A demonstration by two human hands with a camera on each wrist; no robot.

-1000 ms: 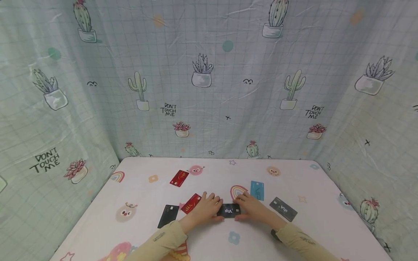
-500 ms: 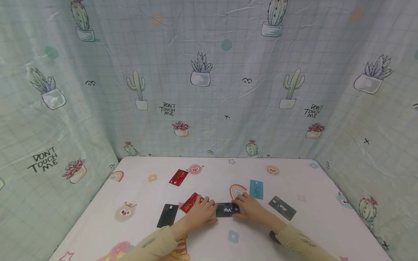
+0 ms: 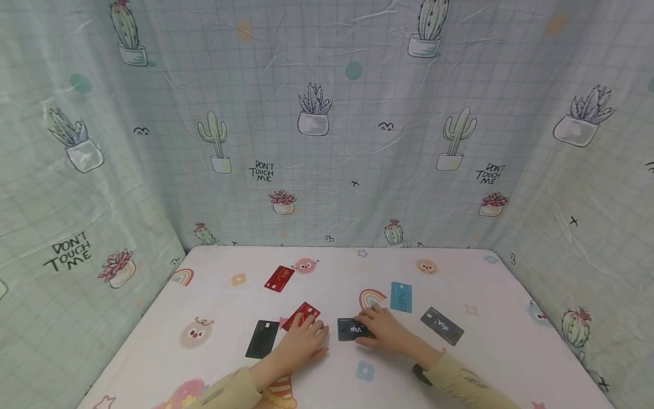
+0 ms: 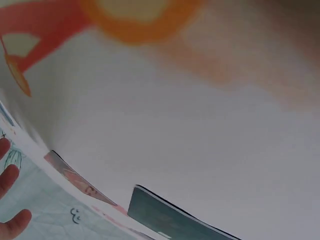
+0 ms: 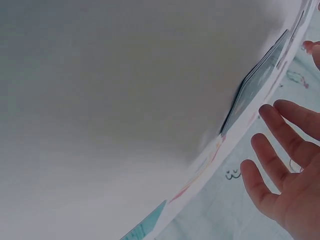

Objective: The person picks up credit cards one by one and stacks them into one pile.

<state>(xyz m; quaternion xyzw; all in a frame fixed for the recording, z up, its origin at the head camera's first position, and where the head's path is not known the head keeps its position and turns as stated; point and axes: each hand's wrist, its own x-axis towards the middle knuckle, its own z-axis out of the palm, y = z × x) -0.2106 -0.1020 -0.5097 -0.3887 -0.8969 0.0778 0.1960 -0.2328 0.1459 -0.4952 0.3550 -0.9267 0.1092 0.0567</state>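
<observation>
A dark Vip card (image 3: 346, 329) lies flat at the middle of the table, and its edge shows layered lines in the right wrist view. My right hand (image 3: 383, 329) is over its right end, covering part of it, with fingers (image 5: 267, 165) spread and loosely bent. To the left, my left hand (image 3: 301, 343) hovers low, fingers relaxed and apart. Its fingertips overlap the near red VIP card (image 3: 308, 309) in the head view. Left of that hand lies a black card (image 3: 263, 339), which also shows as a dark slab (image 4: 170, 215) in the left wrist view.
Another red card (image 3: 280, 279) lies farther back on the left. A blue VIP card (image 3: 401, 297) and a grey Vip card (image 3: 442, 326) lie to the right. A dark card (image 3: 421, 374) is partly under the right sleeve. Patterned cloth (image 3: 327, 187) hangs behind the table.
My left hand has come off the Vip card and moved left and toward me, to the near red card. My right hand has slid slightly left over the Vip card.
</observation>
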